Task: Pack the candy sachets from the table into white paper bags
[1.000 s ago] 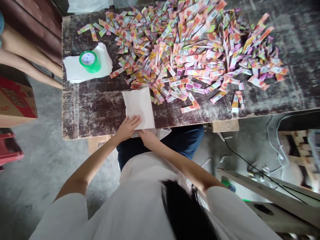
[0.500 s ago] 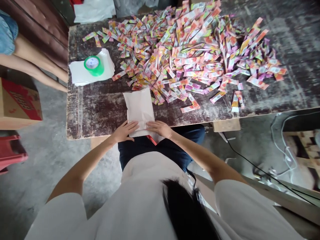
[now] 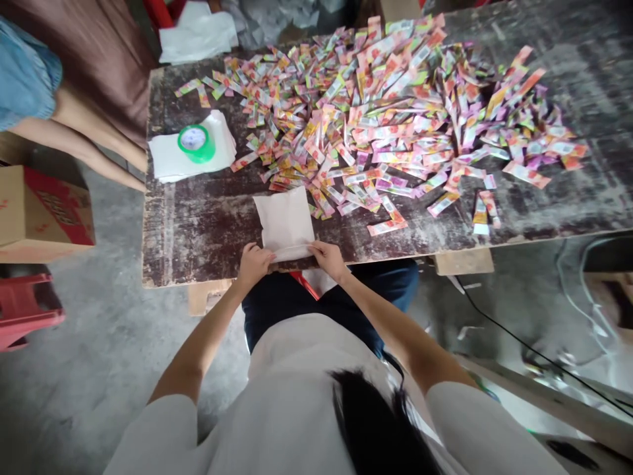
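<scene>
A white paper bag [image 3: 287, 218] lies at the table's front edge, its near edge folded up in a narrow strip. My left hand [image 3: 254, 264] pinches the left end of that fold. The right end is gripped between the thumb and fingers of my right hand [image 3: 328, 258]. Just beyond the bag spreads a large heap of small colourful sachets [image 3: 386, 125]. Something red [image 3: 305, 285] with a pale sheet beside it rests on my lap, below the table edge.
Green tape [image 3: 198, 143] sits on a stack of white bags [image 3: 165, 158] at the table's left. Another person's bare legs [image 3: 99, 135] are beyond the left edge, near a cardboard box [image 3: 47, 214] and a red stool [image 3: 30, 307].
Both hands have gone from lying flat on the bag to pinching its near edge, which is now folded up. The whole view has shifted slightly.
</scene>
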`<act>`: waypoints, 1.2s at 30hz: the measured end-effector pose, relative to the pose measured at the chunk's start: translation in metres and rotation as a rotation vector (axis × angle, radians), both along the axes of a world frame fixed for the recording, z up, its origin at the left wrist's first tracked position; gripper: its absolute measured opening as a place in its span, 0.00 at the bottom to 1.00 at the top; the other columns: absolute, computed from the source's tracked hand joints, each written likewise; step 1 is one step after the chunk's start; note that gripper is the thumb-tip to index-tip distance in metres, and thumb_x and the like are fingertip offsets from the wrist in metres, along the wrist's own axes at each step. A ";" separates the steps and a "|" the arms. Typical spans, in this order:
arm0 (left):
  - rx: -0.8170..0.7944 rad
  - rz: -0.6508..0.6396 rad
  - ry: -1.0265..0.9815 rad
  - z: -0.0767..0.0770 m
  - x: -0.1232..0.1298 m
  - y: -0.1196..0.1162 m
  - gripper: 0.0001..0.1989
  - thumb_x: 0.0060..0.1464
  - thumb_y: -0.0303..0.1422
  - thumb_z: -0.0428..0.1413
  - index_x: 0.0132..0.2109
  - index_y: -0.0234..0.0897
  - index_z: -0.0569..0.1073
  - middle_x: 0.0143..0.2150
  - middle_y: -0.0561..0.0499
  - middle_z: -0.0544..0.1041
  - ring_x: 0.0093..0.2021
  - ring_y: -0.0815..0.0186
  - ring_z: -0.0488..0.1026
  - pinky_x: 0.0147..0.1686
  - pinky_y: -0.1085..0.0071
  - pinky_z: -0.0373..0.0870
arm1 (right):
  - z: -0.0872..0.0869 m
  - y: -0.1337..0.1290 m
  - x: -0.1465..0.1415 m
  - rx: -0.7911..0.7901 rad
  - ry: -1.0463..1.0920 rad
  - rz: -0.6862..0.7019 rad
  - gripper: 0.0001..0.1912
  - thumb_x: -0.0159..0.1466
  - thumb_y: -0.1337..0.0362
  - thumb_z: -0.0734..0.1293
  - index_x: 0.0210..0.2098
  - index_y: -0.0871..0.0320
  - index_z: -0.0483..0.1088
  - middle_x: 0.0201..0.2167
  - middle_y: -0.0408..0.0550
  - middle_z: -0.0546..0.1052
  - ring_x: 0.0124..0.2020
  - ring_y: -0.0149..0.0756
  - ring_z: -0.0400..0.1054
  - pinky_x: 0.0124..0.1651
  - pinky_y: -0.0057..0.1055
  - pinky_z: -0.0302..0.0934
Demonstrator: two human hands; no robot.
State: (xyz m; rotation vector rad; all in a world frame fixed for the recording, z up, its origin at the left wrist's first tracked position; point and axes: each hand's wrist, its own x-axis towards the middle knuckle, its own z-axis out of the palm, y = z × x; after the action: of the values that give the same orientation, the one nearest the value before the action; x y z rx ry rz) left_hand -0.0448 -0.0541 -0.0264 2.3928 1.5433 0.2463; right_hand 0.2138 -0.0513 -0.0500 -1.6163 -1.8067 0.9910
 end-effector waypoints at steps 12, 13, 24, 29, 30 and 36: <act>-0.273 0.358 0.141 0.016 0.019 0.016 0.23 0.63 0.48 0.49 0.40 0.35 0.80 0.38 0.40 0.82 0.41 0.58 0.77 0.45 0.65 0.61 | 0.018 0.016 -0.029 -0.021 -0.217 -0.184 0.24 0.60 0.58 0.68 0.54 0.60 0.67 0.51 0.60 0.71 0.43 0.44 0.72 0.46 0.37 0.65; -0.261 0.380 0.119 0.015 0.020 0.014 0.23 0.63 0.48 0.49 0.39 0.35 0.79 0.38 0.40 0.81 0.42 0.57 0.77 0.45 0.65 0.62 | 0.019 0.017 -0.031 -0.011 -0.194 -0.215 0.30 0.59 0.58 0.69 0.59 0.61 0.63 0.53 0.62 0.69 0.43 0.45 0.72 0.45 0.38 0.65; -0.559 0.779 -0.735 0.021 -0.007 0.026 0.29 0.33 0.46 0.71 0.40 0.31 0.75 0.34 0.43 0.79 0.36 0.57 0.77 0.37 0.65 0.70 | 0.023 0.042 -0.023 -0.584 0.723 -0.278 0.22 0.45 0.50 0.77 0.27 0.58 0.69 0.25 0.44 0.75 0.28 0.35 0.70 0.32 0.30 0.64; -0.888 0.707 -1.419 0.019 0.004 0.019 0.27 0.26 0.48 0.72 0.31 0.33 0.77 0.28 0.46 0.78 0.27 0.64 0.74 0.30 0.69 0.70 | 0.047 0.038 -0.027 -0.664 1.170 -0.152 0.27 0.38 0.46 0.80 0.28 0.58 0.73 0.25 0.44 0.75 0.24 0.31 0.67 0.29 0.29 0.62; -0.849 0.734 -1.486 0.019 0.008 0.016 0.27 0.24 0.48 0.72 0.31 0.34 0.77 0.28 0.47 0.78 0.26 0.64 0.74 0.30 0.69 0.70 | 0.055 0.038 -0.026 -0.683 1.186 -0.120 0.27 0.38 0.46 0.80 0.28 0.58 0.74 0.25 0.44 0.76 0.24 0.31 0.67 0.29 0.28 0.62; -0.959 0.638 -1.289 0.028 -0.003 0.009 0.28 0.34 0.58 0.66 0.27 0.35 0.78 0.24 0.46 0.75 0.26 0.63 0.72 0.30 0.67 0.67 | 0.121 0.057 0.006 -0.713 0.996 0.126 0.26 0.42 0.49 0.80 0.33 0.58 0.75 0.29 0.44 0.78 0.27 0.30 0.70 0.36 0.28 0.65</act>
State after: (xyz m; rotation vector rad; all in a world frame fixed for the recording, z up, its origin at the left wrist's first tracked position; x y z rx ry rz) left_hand -0.0478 -0.0451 0.0016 0.6187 1.1833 0.7509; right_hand 0.2202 0.0057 0.0713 -0.9629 -0.8920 2.1622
